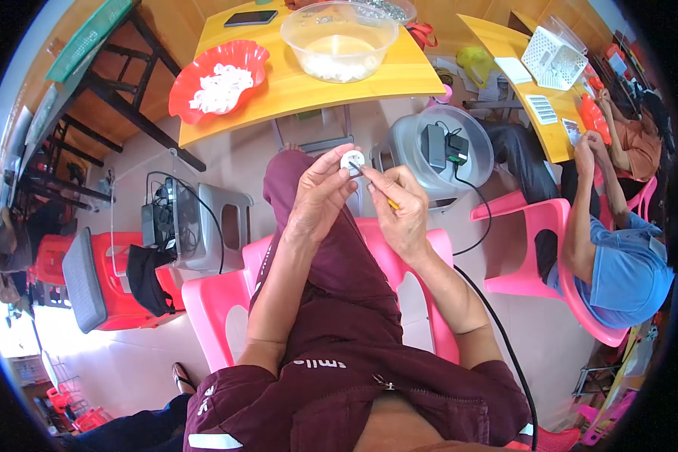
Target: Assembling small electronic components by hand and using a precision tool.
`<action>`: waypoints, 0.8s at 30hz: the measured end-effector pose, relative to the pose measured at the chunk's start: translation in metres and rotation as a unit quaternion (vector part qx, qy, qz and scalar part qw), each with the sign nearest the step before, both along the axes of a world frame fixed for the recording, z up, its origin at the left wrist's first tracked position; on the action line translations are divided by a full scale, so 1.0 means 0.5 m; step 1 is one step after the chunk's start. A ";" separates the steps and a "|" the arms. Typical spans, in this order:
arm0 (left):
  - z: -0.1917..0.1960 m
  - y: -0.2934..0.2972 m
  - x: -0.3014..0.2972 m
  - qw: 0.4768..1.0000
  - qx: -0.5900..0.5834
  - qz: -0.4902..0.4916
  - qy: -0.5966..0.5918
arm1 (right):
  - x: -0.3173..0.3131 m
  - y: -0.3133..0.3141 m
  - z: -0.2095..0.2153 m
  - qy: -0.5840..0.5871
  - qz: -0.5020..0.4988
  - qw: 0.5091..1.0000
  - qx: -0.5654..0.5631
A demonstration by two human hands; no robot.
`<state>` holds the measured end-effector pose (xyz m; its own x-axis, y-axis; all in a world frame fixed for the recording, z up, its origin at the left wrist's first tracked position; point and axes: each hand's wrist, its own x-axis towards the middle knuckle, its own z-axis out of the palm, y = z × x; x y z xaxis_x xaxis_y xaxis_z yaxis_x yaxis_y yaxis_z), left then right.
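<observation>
My left hand [318, 197] pinches a small round white plastic part [349, 159] between thumb and fingers, above my lap. Closed round a slim tool with a yellow end [393, 203], my right hand [404, 215] brings the tool's dark tip against the face of that part. Most of the tool is hidden in the fingers, so its exact kind cannot be told. Beyond my hands, on the yellow table [279, 104], a red wavy-rimmed bowl [181, 84] holds a heap of white pieces [222, 87]. Beside it, a clear plastic basin [339, 38] has more white pieces at its bottom.
A dark phone [251, 18] lies on the table's far left. To the right, a clear round tub [474, 169] carries black adapters [435, 147] with a cable. People sit at another yellow table [531, 113] with a white basket [556, 59]. Left stand red stools [120, 275].
</observation>
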<state>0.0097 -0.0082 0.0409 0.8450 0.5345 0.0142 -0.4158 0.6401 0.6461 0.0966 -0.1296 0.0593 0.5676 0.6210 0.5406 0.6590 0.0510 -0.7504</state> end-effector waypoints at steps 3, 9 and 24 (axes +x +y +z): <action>-0.011 0.008 0.002 0.999 -0.022 -0.019 -0.033 | -0.001 0.000 0.003 0.010 -0.002 1.000 0.006; -0.018 0.008 0.006 0.999 -0.020 -0.025 -0.034 | 0.000 -0.001 0.008 -0.001 -0.012 1.000 0.004; -0.029 0.009 0.007 0.999 -0.004 -0.028 -0.045 | -0.001 -0.001 0.002 -0.059 -0.018 0.998 0.020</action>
